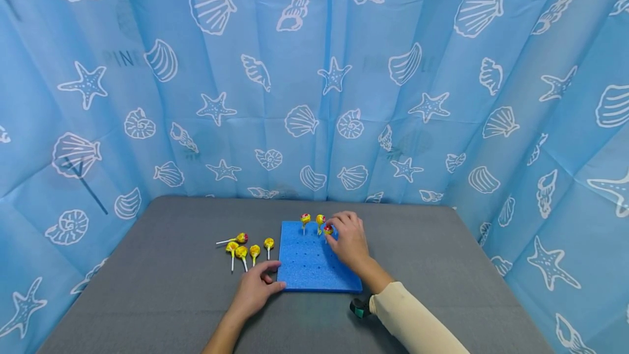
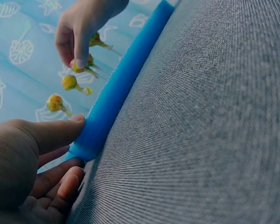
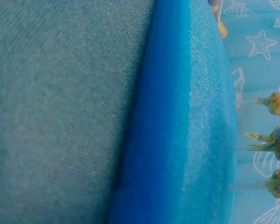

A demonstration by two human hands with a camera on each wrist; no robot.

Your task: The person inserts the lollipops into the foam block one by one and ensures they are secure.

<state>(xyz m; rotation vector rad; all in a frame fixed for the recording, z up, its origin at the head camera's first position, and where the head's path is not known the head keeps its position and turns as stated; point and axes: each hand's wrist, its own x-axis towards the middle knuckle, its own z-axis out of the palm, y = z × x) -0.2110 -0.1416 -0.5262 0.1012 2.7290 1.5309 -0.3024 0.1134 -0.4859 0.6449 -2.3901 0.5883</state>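
Observation:
A blue foam board [image 1: 314,277] with small holes lies on the grey table. Yellow-wrapped lollipops stand by their sticks along its far part, one [image 1: 305,218] at the back and another [image 1: 320,219] beside it. My right hand [image 1: 350,239] reaches over the board's right side and pinches the head of a lollipop [image 1: 328,230] between thumb and fingers. One more upright lollipop [image 2: 97,41] shows past that hand in the left wrist view. My left hand [image 1: 255,288] rests with thumb and fingertips against the board's left edge near its front corner, fingers relaxed.
Several loose lollipops [image 1: 241,252] lie on the table [image 1: 172,288] left of the board. A blue curtain [image 1: 314,70] with white shell prints hangs behind and around the table. A black and teal device [image 1: 360,307] sits at my right wrist.

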